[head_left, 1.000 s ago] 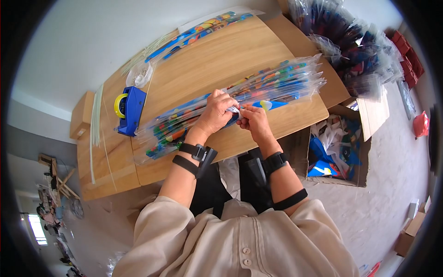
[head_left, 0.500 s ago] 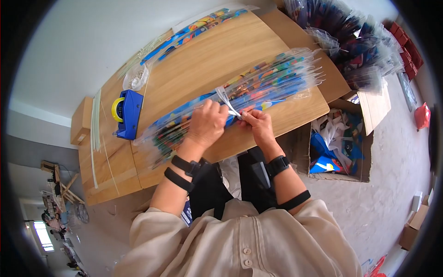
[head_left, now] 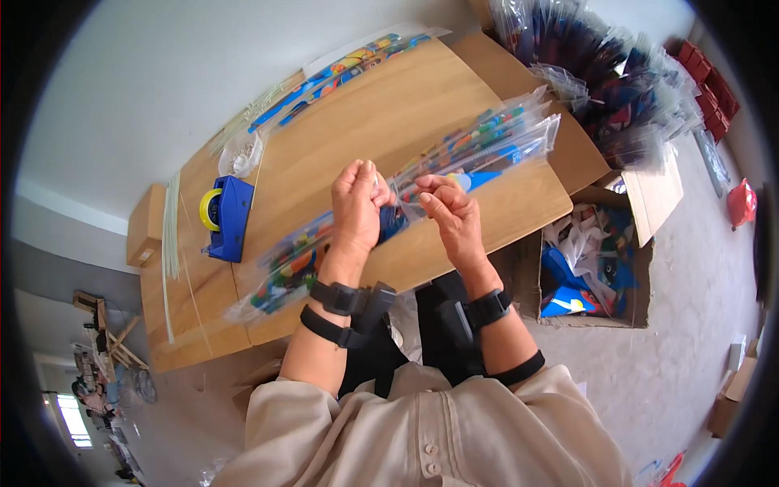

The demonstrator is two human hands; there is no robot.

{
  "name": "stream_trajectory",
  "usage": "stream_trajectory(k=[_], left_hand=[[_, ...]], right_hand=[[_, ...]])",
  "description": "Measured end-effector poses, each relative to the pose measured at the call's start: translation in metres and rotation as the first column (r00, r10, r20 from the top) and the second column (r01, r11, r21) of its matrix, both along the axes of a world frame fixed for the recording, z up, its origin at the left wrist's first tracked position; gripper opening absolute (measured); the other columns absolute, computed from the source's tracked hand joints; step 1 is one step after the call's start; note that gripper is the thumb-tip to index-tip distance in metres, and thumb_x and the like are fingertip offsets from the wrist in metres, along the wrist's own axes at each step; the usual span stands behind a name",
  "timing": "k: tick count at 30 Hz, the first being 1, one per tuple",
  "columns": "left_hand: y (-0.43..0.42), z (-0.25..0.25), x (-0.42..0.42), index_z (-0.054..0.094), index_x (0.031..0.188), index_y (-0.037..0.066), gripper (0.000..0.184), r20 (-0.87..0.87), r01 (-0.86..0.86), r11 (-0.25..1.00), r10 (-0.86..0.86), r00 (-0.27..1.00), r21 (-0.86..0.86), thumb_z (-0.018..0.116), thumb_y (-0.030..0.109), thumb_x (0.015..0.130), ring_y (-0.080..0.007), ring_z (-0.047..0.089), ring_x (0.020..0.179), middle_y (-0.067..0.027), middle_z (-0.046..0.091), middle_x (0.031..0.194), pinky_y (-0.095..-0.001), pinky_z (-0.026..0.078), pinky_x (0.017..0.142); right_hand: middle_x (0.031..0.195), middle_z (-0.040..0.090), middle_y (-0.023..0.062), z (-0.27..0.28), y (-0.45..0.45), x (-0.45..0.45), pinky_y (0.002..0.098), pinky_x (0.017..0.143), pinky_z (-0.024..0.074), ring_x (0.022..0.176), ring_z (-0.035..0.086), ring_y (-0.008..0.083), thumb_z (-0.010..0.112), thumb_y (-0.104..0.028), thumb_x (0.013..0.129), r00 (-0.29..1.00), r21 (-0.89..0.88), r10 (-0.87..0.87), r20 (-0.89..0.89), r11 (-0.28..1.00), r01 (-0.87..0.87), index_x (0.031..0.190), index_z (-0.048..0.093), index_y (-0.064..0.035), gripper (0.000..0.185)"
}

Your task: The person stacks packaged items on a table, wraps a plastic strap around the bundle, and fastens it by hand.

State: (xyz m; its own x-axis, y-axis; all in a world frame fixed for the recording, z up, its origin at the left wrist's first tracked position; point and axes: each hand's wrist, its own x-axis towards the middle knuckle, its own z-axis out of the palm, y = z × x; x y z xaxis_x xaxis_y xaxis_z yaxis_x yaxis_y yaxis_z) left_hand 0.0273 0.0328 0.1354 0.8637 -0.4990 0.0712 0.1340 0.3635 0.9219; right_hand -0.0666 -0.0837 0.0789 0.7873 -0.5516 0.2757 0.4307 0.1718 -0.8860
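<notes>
A bundle of long, colourful packages in clear plastic sleeves [head_left: 487, 138] lies slantwise across the wooden table, its lower part reaching toward the left. Around its middle runs a pale strip [head_left: 404, 195], partly hidden by my fingers and blurred. My left hand [head_left: 357, 203] is closed, raised just above the bundle on the strip's left side, with the thumb pressed to the fingers. Facing it, my right hand [head_left: 454, 217] has bent fingers and the thumb pinched near the strip's right side. The strip's ends are hard to make out in the fingers.
On the wooden table [head_left: 324, 122] are a blue tape dispenser [head_left: 233, 219], a small clear tub [head_left: 241, 154], thin pale strips [head_left: 170, 260] and more sleeved packages [head_left: 341, 69]. An open carton [head_left: 596, 318] stands at the right. Many wrapped packages [head_left: 617, 97] are piled beyond.
My hands have moved apart and my left hand has risen slightly. The strip's white loose ends no longer show plainly, and the bundle looks drawn in at its middle.
</notes>
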Motion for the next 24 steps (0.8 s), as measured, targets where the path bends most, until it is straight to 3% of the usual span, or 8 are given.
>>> stream_trajectory(k=[3, 6, 11, 13, 14, 20, 21, 24], left_hand=[[-0.011, 0.022, -0.014, 0.039, 0.075, 0.013, 0.031, 0.004, -0.045, 0.997, 0.046, 0.999, -0.064, 0.051, 0.026, 0.101, -0.0075, 0.029, 0.049, 0.0037, 0.032, 0.059, -0.0269, 0.029, 0.045], [-0.014, 0.038, -0.018, 0.041, 0.076, 0.011, 0.03, -0.282, -0.208, 0.978, 0.195, 0.939, -0.016, 0.05, 0.025, 0.1, -0.009, 0.03, 0.042, 0.0013, 0.037, 0.057, -0.026, 0.026, 0.038], [-0.005, -0.024, -0.001, 0.042, 0.076, 0.013, 0.029, -0.369, -0.308, 0.932, 0.359, 0.857, 0.192, 0.052, 0.03, 0.098, -0.0123, 0.034, 0.04, 0.0009, 0.037, 0.055, -0.0293, 0.026, 0.035], [0.004, -0.046, -0.003, 0.042, 0.075, 0.014, 0.03, -0.592, -0.3, 0.947, 0.309, 0.745, 0.116, 0.054, 0.03, 0.097, -0.0115, 0.034, 0.04, 0.0018, 0.037, 0.055, -0.0298, 0.026, 0.035], [0.005, -0.048, -0.003, 0.042, 0.075, 0.014, 0.03, -0.589, -0.301, 0.947, 0.305, 0.748, 0.109, 0.054, 0.03, 0.097, -0.0115, 0.034, 0.04, 0.0018, 0.037, 0.055, -0.0298, 0.026, 0.035], [0.007, 0.007, -0.029, 0.05, 0.084, 0.012, 0.024, -0.299, 0.248, 0.896, -0.138, 0.944, 0.369, 0.057, 0.031, 0.097, -0.007, 0.04, 0.05, 0.0037, 0.04, 0.064, -0.0271, 0.043, 0.047], [0.01, 0.007, -0.024, 0.05, 0.084, 0.012, 0.024, -0.335, 0.255, 0.891, -0.126, 0.934, 0.376, 0.057, 0.031, 0.097, -0.007, 0.04, 0.05, 0.0037, 0.04, 0.064, -0.0271, 0.043, 0.047], [0.013, 0.008, -0.003, 0.049, 0.083, 0.011, 0.025, -0.361, 0.603, 0.756, -0.504, 0.785, 0.254, 0.057, 0.031, 0.098, -0.0063, 0.039, 0.052, 0.0038, 0.04, 0.065, -0.0238, 0.04, 0.048]], right_hand=[[0.091, 0.065, 0.0051, 0.036, 0.006, -0.009, 0.0258, 0.066, 0.0425, 0.077, 0.051, 0.0093, 0.064, -0.012, 0.092, 1.0, -0.018, 0.021, 0.023, 1.0, -0.02, 0.073, 0.059, 0.0007, 0.024], [0.071, 0.066, 0.004, 0.05, 0.018, -0.002, 0.0213, 0.056, 0.039, 0.061, 0.051, 0.0048, 0.056, -0.018, 0.098, 0.999, 0.179, 0.048, -0.019, 0.983, -0.044, 0.08, 0.063, -0.0021, 0.025], [0.068, 0.062, 0.0051, 0.029, 0.021, 0.013, 0.0241, 0.061, 0.049, 0.06, 0.053, 0.0084, 0.053, -0.021, 0.1, 0.976, 0.013, -0.007, -0.218, 1.0, 0.01, 0.074, 0.055, -0.0033, 0.031], [0.064, 0.055, 0.0033, 0.028, 0.029, 0.005, 0.027, 0.064, 0.0525, 0.058, 0.053, 0.0103, 0.052, -0.022, 0.1, 0.992, 0.425, 0.099, -0.08, 0.904, -0.056, 0.075, 0.052, -0.0042, 0.03], [0.061, 0.049, 0.0018, 0.029, 0.029, -0.002, 0.0273, 0.059, 0.0519, 0.056, 0.052, 0.0113, 0.05, -0.022, 0.101, 0.99, 0.296, 0.133, -0.042, 0.948, -0.115, 0.076, 0.051, -0.0056, 0.03], [0.06, 0.045, 0.0003, 0.021, 0.021, -0.013, 0.0224, 0.045, 0.0327, 0.049, 0.038, 0.0072, 0.048, -0.027, 0.102, 0.982, 0.212, 0.154, -0.108, 0.969, -0.129, 0.074, 0.047, -0.0084, 0.034], [0.06, 0.043, -0.0007, 0.02, 0.022, -0.014, 0.022, 0.045, 0.0288, 0.048, 0.036, 0.0063, 0.047, -0.028, 0.102, 0.985, 0.151, 0.117, -0.125, 0.984, -0.098, 0.074, 0.046, -0.0089, 0.034], [0.061, 0.04, -0.0027, 0.013, 0.02, -0.009, 0.0218, 0.045, 0.0298, 0.049, 0.035, 0.0059, 0.048, -0.028, 0.102, 0.978, 0.302, 0.195, -0.074, 0.939, -0.164, 0.073, 0.044, -0.0089, 0.035]])
